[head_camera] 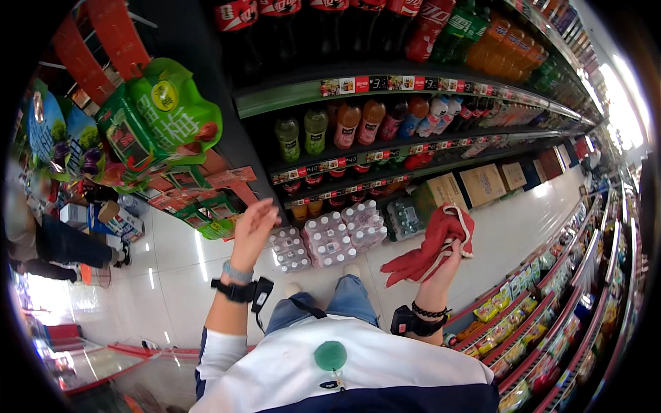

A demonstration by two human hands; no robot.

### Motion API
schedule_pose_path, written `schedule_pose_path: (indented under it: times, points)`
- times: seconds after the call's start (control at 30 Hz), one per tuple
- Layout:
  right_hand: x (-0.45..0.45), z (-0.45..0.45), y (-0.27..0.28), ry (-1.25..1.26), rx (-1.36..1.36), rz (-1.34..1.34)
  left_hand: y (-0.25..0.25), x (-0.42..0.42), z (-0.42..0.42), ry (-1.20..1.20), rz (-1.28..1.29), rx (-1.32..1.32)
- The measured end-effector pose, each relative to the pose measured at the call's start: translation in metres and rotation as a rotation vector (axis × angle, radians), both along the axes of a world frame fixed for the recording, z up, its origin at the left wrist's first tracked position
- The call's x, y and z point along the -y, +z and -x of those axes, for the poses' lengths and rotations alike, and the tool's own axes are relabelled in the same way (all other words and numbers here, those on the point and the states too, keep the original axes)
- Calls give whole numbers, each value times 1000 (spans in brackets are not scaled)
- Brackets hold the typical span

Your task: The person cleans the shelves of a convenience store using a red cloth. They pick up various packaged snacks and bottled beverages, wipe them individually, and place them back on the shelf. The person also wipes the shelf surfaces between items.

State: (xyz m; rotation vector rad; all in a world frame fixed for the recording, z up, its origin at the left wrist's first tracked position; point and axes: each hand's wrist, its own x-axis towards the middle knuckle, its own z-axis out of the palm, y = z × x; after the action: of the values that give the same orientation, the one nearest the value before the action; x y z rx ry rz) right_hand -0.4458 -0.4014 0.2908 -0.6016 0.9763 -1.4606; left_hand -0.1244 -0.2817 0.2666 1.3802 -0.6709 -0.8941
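Note:
My right hand (448,260) grips a crumpled red cloth (426,253) with pale edging, held out over the floor beside the bottle packs. My left hand (256,224) is raised with loosely bent fingers and holds nothing. It is near the lower end of a hanging snack display, where green snack bags (178,111) hang. Both wrists wear black straps with small devices. Shrink-wrapped packs of bottles with white caps (330,240) stand on the floor in front of the shelves. Above them, juice bottles (347,126) line a shelf with price tags (377,155) along its edge.
Cardboard boxes (483,184) stand along the shelf base. To the right, a long rack of packaged snacks (516,330) borders the aisle. At far left, people (67,240) are near a carton (121,219). Large cola bottles (330,26) fill the upper shelf.

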Motion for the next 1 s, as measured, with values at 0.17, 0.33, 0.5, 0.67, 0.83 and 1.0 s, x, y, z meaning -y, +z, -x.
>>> schedule_pose_path:
  times: [0.17,0.33,0.5,0.67,0.83,1.0]
  points:
    - [54,51,-16,18,-20,-115,-74,131,-26,365,-5,133]
    - [106,94,-19,353,-47,-48,-136,210,-73,574,-47,516]
    - [140,98,-2,664,-121,-64,-143,238,-73,618,-8,552]
    - [138,118,-61,495,-290,-241,-110,221,-49,822,-49,678]
    - [131,38,-22,928,-316,-15,-42,169,23,659,45,730]
    - [76,-91,5,1008,382,-40,-14,136,102,643,156,215]
